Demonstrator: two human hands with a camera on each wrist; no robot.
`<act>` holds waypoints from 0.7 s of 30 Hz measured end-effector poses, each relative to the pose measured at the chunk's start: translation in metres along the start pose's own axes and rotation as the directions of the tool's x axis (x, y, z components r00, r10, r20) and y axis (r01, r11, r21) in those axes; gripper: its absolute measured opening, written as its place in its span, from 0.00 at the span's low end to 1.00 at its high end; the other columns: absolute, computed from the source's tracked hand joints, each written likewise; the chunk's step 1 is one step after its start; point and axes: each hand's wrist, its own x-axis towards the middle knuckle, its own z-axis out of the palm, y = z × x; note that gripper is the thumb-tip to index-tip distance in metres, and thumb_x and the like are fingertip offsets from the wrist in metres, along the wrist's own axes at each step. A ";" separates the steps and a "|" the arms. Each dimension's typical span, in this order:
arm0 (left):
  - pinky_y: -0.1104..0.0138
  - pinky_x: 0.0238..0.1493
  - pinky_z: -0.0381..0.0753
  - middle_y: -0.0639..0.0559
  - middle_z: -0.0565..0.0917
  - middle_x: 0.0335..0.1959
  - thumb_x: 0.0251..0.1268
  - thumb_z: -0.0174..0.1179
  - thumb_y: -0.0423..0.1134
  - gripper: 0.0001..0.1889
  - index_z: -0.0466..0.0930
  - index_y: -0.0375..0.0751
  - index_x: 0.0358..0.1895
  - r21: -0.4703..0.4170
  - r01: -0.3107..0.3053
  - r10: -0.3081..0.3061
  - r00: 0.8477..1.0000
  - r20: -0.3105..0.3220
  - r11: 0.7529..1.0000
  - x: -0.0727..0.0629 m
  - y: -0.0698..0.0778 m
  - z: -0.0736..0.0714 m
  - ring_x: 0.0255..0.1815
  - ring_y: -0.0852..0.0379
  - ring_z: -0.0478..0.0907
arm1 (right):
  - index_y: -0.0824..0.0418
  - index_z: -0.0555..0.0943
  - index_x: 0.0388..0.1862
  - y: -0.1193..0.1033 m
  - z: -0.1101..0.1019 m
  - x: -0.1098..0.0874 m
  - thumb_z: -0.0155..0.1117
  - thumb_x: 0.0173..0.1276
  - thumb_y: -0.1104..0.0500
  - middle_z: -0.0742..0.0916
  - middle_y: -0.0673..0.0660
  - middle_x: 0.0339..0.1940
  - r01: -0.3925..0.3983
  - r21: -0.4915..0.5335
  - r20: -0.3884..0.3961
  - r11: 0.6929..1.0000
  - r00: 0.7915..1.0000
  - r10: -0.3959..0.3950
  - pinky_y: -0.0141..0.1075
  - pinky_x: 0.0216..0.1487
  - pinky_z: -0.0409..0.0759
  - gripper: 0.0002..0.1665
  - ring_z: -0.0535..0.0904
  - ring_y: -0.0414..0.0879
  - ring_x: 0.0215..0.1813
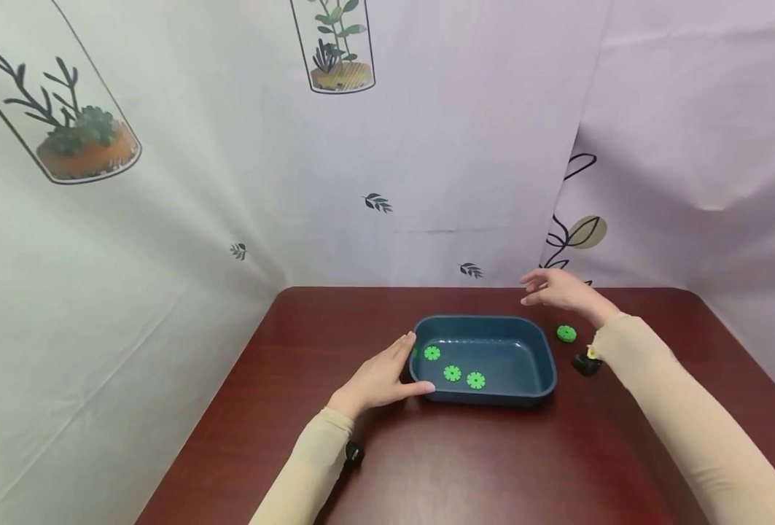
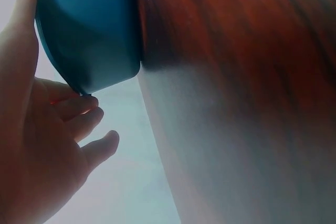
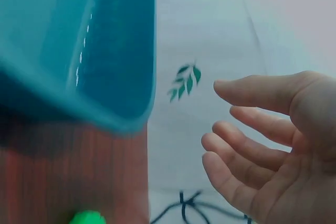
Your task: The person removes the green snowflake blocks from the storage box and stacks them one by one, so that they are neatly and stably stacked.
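Observation:
A dark blue rectangular tray stands on the table, with three green notched plastic discs lying toward its left side. My left hand spans the tray's near left corner, its thumb along the front rim and straight fingers against the left side. In the left wrist view, some fingertips lie just under the rim. Beyond the tray's far right corner, my right hand hovers above the table, fingers loosely bent and holding nothing. Below it, right of the tray, sits a small green piece that looks like stacked discs.
The dark red wooden table extends around the tray, its back edge near a pale curtain printed with plants. A small black device sits under the right wrist and another black device under the left.

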 end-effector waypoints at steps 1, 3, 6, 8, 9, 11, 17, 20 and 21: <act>0.56 0.74 0.63 0.48 0.54 0.82 0.60 0.55 0.76 0.57 0.48 0.40 0.82 -0.003 0.000 0.000 1.000 0.000 1.000 0.000 0.000 0.000 0.81 0.54 0.51 | 0.73 0.73 0.66 -0.004 0.002 0.002 0.69 0.68 0.57 0.80 0.74 0.58 0.009 -0.009 0.008 1.000 1.000 -0.009 0.52 0.53 0.82 0.33 0.81 0.61 0.54; 0.56 0.73 0.64 0.48 0.54 0.82 0.60 0.54 0.76 0.57 0.48 0.40 0.82 -0.001 -0.002 0.002 1.000 -0.001 1.000 -0.001 0.001 0.000 0.81 0.54 0.52 | 0.73 0.74 0.66 -0.010 0.007 0.006 0.69 0.69 0.57 0.81 0.73 0.57 0.027 -0.007 0.033 1.000 0.999 -0.027 0.52 0.53 0.82 0.32 0.82 0.61 0.54; 0.56 0.73 0.64 0.47 0.54 0.81 0.60 0.54 0.77 0.57 0.48 0.40 0.82 0.008 -0.002 0.002 1.000 -0.004 1.000 -0.001 0.001 -0.001 0.81 0.53 0.52 | 0.71 0.76 0.65 -0.019 0.014 0.013 0.69 0.68 0.58 0.82 0.72 0.56 0.053 0.010 0.069 0.999 0.996 -0.054 0.52 0.53 0.82 0.30 0.83 0.59 0.54; 0.56 0.74 0.63 0.48 0.54 0.81 0.60 0.53 0.77 0.58 0.47 0.41 0.82 0.012 0.001 -0.001 1.000 -0.004 1.000 0.000 0.002 -0.002 0.81 0.54 0.52 | 0.70 0.77 0.64 -0.025 0.018 0.016 0.69 0.68 0.58 0.84 0.69 0.54 0.057 0.013 0.092 0.998 0.994 -0.058 0.51 0.52 0.83 0.28 0.84 0.56 0.52; 0.56 0.74 0.63 0.48 0.54 0.82 0.59 0.53 0.77 0.58 0.47 0.42 0.82 0.015 0.004 -0.004 1.000 -0.003 1.000 0.000 0.002 -0.002 0.81 0.54 0.52 | 0.70 0.78 0.63 -0.027 0.020 0.018 0.70 0.68 0.58 0.85 0.68 0.52 0.061 0.007 0.103 0.998 0.993 -0.061 0.50 0.51 0.83 0.28 0.84 0.55 0.50; 0.57 0.74 0.63 0.48 0.54 0.81 0.59 0.54 0.77 0.58 0.47 0.42 0.82 0.012 0.011 -0.011 1.000 0.000 1.000 0.000 0.002 -0.003 0.81 0.55 0.52 | 0.69 0.78 0.61 -0.032 0.024 0.020 0.70 0.67 0.58 0.86 0.65 0.49 0.076 -0.004 0.132 0.997 0.988 -0.075 0.48 0.49 0.84 0.26 0.84 0.52 0.47; 0.56 0.73 0.64 0.48 0.55 0.81 0.59 0.55 0.77 0.57 0.48 0.42 0.82 0.011 0.020 -0.021 1.000 0.006 1.000 -0.001 0.001 -0.002 0.80 0.54 0.54 | 0.68 0.80 0.59 -0.038 0.041 0.026 0.72 0.65 0.59 0.86 0.57 0.42 0.127 -0.017 0.215 0.992 0.969 -0.120 0.42 0.45 0.83 0.25 0.82 0.48 0.41; 0.56 0.73 0.65 0.48 0.56 0.81 0.59 0.54 0.77 0.57 0.49 0.43 0.82 0.011 0.023 -0.023 1.000 0.007 1.000 0.000 0.002 -0.001 0.80 0.54 0.55 | 0.69 0.81 0.58 -0.039 0.051 0.028 0.72 0.64 0.60 0.86 0.56 0.41 0.152 -0.032 0.266 0.988 0.954 -0.138 0.41 0.44 0.83 0.25 0.81 0.47 0.40; 0.56 0.73 0.65 0.48 0.56 0.81 0.59 0.54 0.77 0.57 0.49 0.43 0.82 0.010 0.023 -0.023 1.000 0.007 1.000 0.000 0.002 -0.001 0.80 0.54 0.55 | 0.69 0.81 0.58 -0.039 0.054 0.029 0.73 0.63 0.60 0.86 0.55 0.40 0.162 -0.049 0.283 0.986 0.949 -0.142 0.40 0.43 0.82 0.25 0.81 0.47 0.40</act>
